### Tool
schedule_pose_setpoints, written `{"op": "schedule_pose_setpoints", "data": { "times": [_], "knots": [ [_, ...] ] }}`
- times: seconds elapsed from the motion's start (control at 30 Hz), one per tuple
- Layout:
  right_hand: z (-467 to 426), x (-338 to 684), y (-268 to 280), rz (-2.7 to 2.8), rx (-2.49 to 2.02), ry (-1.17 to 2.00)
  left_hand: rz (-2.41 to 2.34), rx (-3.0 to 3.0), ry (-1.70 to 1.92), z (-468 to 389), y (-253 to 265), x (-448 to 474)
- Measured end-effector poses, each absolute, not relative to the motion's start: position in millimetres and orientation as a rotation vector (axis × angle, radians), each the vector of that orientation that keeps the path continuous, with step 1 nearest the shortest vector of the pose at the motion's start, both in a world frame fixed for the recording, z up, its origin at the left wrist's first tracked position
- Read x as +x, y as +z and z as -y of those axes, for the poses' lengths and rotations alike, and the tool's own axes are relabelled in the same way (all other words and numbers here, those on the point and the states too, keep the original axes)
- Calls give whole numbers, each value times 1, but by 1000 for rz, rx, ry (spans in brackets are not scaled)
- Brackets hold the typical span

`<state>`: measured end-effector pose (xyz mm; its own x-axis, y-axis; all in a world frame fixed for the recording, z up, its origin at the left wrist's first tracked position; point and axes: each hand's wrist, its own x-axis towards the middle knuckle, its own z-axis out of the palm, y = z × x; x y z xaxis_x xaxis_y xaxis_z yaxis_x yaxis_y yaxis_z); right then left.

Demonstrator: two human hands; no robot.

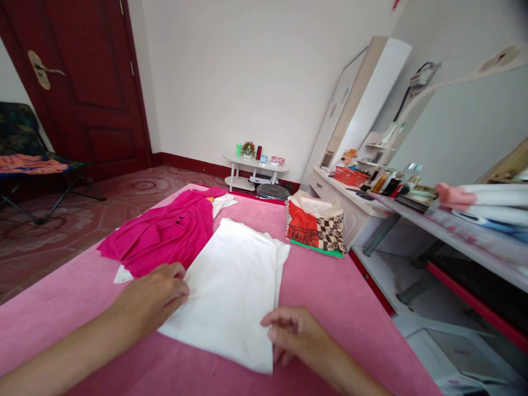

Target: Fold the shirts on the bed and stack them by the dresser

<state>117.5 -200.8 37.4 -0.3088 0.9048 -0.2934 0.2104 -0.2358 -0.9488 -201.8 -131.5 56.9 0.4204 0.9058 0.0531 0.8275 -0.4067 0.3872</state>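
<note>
A white garment, folded into a long panel, lies flat on the pink bedspread in front of me. My left hand is at its left edge, fingers curled together on the cloth. Near the lower right corner, my right hand has thumb and forefinger closed at the edge, the other fingers bent beneath. Left of the white garment lies a crumpled magenta garment with dark buttons, white cloth showing under it. Farther right is a folded stack of clothes in red, cream and checked patterns, with green at the bottom.
The pink bedspread covers the surface under the clothes. A dressing table with bottles and a red basket stands along the right. A small white table is by the far wall, a folding chair at the left.
</note>
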Motion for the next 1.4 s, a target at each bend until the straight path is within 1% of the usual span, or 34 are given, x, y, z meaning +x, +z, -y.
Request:
{"op": "schedule_pose_setpoints", "data": {
  "times": [0.03,0.1,0.17,0.27,0.37,0.5,0.63,0.8,1.03,1.17,1.4],
  "knots": [
    [184,121,44,1430,-1410,1556,-1553,2468,361,135,67,-186],
    [143,129,57,1326,-1439,1298,-1495,2506,359,142,87,-145],
    [104,134,62,1106,-1450,1121,-1372,2499,224,148,99,-101],
    [69,135,52,841,-1496,1050,-1373,2513,129,157,95,-50],
    [64,135,29,808,-1486,1053,-1423,2519,86,161,76,-28],
    [67,137,12,847,-1385,1061,-1459,2478,117,158,54,-28],
    [54,141,12,912,-1450,1083,-1420,2426,233,149,40,-35],
    [29,144,16,914,-1462,1033,-1346,2308,368,143,33,-40],
    [27,151,17,916,-1254,911,-1011,1907,575,144,35,-46],
    [26,165,11,851,-1152,796,-904,1785,524,147,39,-48],
    [10,186,-14,818,-1308,719,-960,2066,260,152,45,-51]
  ]
}}
